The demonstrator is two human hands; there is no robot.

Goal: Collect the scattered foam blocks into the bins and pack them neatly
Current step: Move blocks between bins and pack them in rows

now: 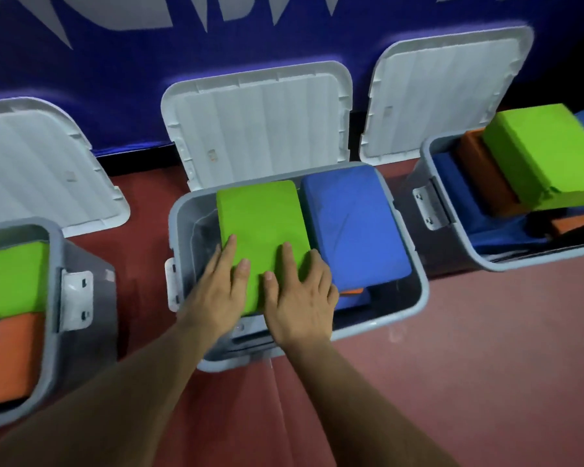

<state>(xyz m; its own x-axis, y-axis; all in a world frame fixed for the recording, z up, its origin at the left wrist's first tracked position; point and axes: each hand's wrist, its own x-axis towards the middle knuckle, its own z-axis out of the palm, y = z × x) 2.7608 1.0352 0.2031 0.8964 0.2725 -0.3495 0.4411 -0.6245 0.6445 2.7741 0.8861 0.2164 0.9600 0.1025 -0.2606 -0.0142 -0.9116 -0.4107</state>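
The green foam block [263, 230] lay under both flat, spread hands, left hand [216, 288] and right hand [300, 298] pressing it into the bin [175, 230], blue block [354, 230] just right of them, and uneven pressure could have wedged it crooked.

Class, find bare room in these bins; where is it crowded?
Free: the strip inside the middle bin, left of the green block; its front-right corner, in front of the blue block. Crowded: the right bin, heaped above its rim.
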